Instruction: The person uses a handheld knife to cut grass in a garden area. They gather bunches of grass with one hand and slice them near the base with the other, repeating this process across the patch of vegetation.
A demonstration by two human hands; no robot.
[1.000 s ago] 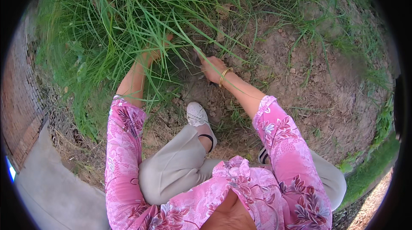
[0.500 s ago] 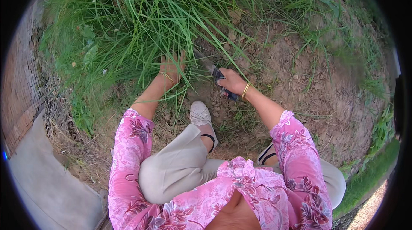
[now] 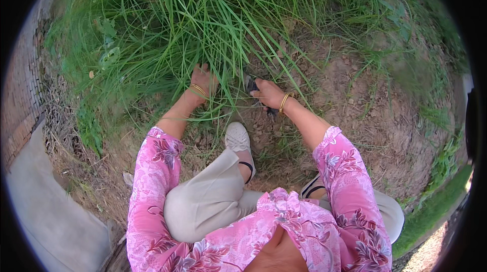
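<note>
My left hand (image 3: 204, 80) is closed round stems at the base of a tall green grass clump (image 3: 187, 23). Long blades droop over its fingers. Just to the right, my right hand (image 3: 269, 94) grips a sickle (image 3: 250, 82) by its dark, cloth-wrapped handle. Its grey metal blade points left toward the grass stems. Most of the blade is hidden by grass, so its full shape and whether it touches the stems cannot be made out.
Bare, crumbly brown soil (image 3: 350, 89) with thin weeds lies to the right. My shoe (image 3: 237, 136) is planted just below the hands. A brick surface (image 3: 23, 89) and a grey sheet or slab (image 3: 56, 206) lie at the left.
My right hand has shifted slightly left and up with the sickle, closer to the left hand. The left hand's fingers have curled in more around the grass.
</note>
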